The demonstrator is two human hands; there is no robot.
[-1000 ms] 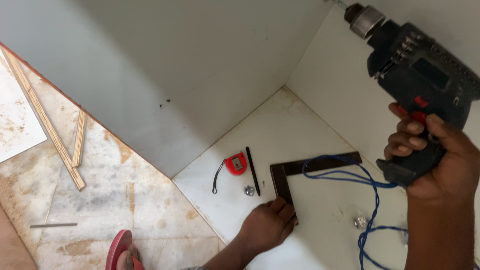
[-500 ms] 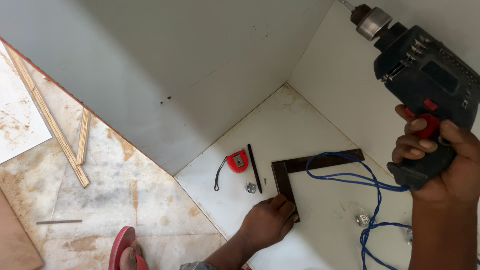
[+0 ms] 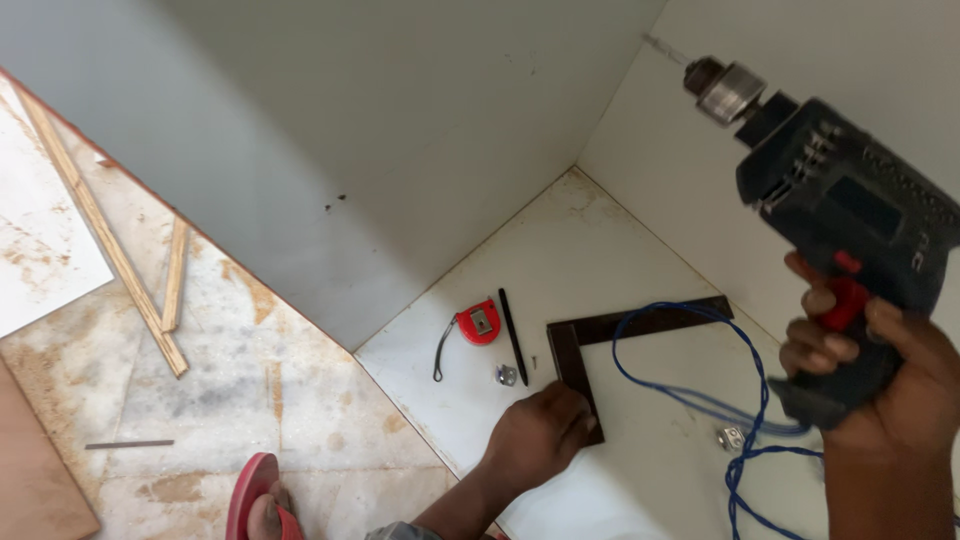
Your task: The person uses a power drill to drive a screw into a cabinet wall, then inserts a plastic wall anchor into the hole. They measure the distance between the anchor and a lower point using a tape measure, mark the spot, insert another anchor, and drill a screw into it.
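Fingers of the right hand (image 3: 880,370) wrap tight around the grip of a dark blue power drill (image 3: 830,210), held up at the right of the scene with the index finger lying on the red trigger. The wrist is bent so the drill tilts, its silver chuck (image 3: 722,88) aimed far and left toward the white side panel (image 3: 800,50); the bit's tip lies close to that panel, though whether it touches cannot be told. A blue cable (image 3: 690,390) runs from the drill's base down in loops over the white base board (image 3: 600,250).

Low and near, the left hand (image 3: 540,435) reaches in from the bottom edge, palm down and fingers curled, pressing on the near end of a dark L-shaped try square (image 3: 620,328) that lies flat on the board. It clasps nothing; it only bears on the square's short leg.

Just left of the square lie a black pencil (image 3: 513,335), a red tape measure (image 3: 478,322) and 1 small metal fitting (image 3: 507,375). Another metal fitting (image 3: 730,436) sits right of the left hand, beside the cable. Wooden strips (image 3: 120,270) lie on the stained floor at far left, and a foot in a red sandal (image 3: 262,500) shows at the near edge.
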